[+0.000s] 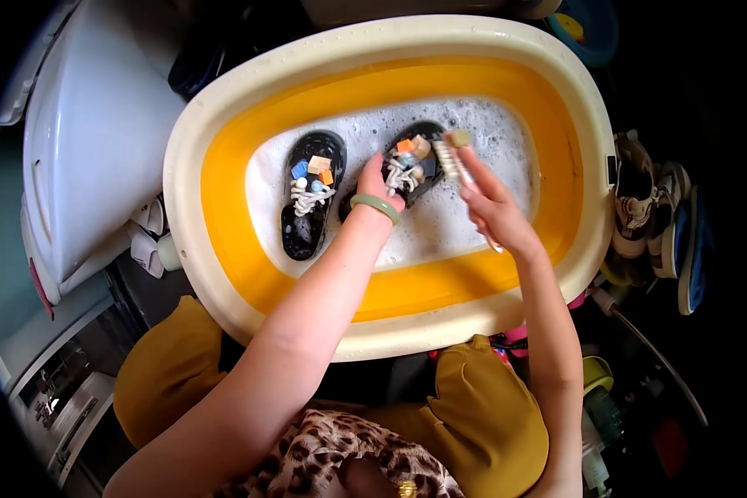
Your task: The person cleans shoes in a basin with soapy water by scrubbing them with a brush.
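Left grip (pixel 379 180) holds one slipper (pixel 406 173), right grip (pixel 496 207) a brush (pixel 449 161) just beside it; scrubbing looks unfinished (the second slipper (pixel 311 197), left of both: whether scrubbed, unclear).

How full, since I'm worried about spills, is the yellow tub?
The tub is partly full: suds spread across the bottom, while yellow wall shows all round below the cream rim. Their depth I cannot tell.

Home washroom — soapy washtub (pixel 224 183), stored shoes (pixel 632 199)
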{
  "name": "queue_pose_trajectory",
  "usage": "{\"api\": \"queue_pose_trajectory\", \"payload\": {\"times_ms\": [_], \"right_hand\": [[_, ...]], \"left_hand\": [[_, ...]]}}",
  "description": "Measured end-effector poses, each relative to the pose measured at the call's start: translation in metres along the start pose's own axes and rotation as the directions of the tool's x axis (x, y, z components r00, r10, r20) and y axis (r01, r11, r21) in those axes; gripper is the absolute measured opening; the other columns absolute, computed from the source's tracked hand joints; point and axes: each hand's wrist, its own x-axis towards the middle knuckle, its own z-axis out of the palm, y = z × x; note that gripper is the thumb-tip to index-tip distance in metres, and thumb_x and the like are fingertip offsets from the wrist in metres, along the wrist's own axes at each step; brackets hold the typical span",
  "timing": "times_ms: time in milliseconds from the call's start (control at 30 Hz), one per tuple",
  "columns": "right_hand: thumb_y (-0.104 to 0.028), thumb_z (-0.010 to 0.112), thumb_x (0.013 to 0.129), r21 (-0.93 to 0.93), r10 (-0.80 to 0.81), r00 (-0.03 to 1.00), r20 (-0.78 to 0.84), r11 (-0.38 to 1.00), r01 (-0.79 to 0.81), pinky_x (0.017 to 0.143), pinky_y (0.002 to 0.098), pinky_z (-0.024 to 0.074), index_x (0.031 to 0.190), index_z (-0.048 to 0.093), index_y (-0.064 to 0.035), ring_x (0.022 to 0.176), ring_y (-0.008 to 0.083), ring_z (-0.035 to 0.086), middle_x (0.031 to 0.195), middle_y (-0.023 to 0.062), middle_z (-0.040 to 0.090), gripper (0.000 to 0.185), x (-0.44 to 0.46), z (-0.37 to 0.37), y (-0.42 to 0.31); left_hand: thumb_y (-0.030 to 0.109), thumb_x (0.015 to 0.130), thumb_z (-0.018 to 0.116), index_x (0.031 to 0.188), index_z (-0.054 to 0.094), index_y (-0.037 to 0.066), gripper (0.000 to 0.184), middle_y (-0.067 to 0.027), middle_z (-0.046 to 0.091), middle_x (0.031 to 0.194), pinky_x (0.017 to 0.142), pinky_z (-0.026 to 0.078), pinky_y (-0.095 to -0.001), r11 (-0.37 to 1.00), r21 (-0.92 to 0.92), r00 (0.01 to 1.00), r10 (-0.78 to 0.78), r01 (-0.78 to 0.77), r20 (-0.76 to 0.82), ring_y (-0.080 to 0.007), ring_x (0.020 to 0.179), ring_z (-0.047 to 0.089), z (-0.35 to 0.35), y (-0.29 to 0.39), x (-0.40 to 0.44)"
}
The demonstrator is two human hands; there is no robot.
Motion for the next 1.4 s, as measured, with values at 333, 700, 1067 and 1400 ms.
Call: {"api": "queue_pose_trajectory", "payload": {"times_ms": [333,700,1067,1400], "right_hand": [[-0.021,0.047,0.090,-0.794,-0.244,0.969,0.032,0.583,0.173,0.052,0.0396,0.0462,0.134,0.037,-0.0313,0.064,0.0295,0.061,0.074,0.0190,0.060,0.047,0.017,0.040,0.027],[-0.031,0.052,0.088,-0.843,-0.296,0.955,-0.019,0.518,0.144,0.051,0.0429,0.0453,0.125,0.048,-0.0322,0.056,0.0348,0.057,0.065,0.0161,0.059,0.038,-0.007,0.049,0.021],[-0.029,0.050,0.088,-0.922,-0.326,0.944,0.046,0.351,0.166,0.053,0.0401,0.0468,0.125,0.048,-0.0338,0.060,0.0307,0.060,0.069,0.0137,0.061,0.037,0.055,0.045,0.002],[-0.024,0.056,0.086,-0.861,-0.334,0.938,0.098,0.443,0.248,0.047,0.0389,0.0449,0.126,0.048,-0.0350,0.053,0.0303,0.059,0.062,0.0122,0.059,0.043,-0.016,0.048,0.012]], "left_hand": [[0.033,0.092,0.043,0.115,0.053,0.006,0.037,-0.0112,0.057,0.113,0.095,0.041,-0.0381,1.000,-0.026,0.991,0.012,-0.008,0.132,-0.0231,0.104,0.053,0.018,-0.004,-0.024],[0.028,0.091,0.039,0.106,0.052,0.001,0.034,-0.0141,0.057,0.107,0.091,0.043,-0.0451,0.993,-0.095,0.983,-0.089,0.075,-0.157,-0.0291,0.098,0.055,0.024,0.008,-0.025],[0.027,0.092,0.036,0.104,0.055,0.008,0.029,-0.0101,0.059,0.106,0.088,0.045,-0.0372,0.996,0.009,0.996,0.088,-0.088,0.017,-0.0227,0.099,0.056,0.012,0.001,-0.009],[0.033,0.092,0.035,0.103,0.054,0.005,0.035,-0.0112,0.060,0.098,0.087,0.045,-0.0390,0.996,0.092,0.995,-0.013,0.022,-0.099,-0.0236,0.092,0.058,0.014,0.008,-0.034]]}}
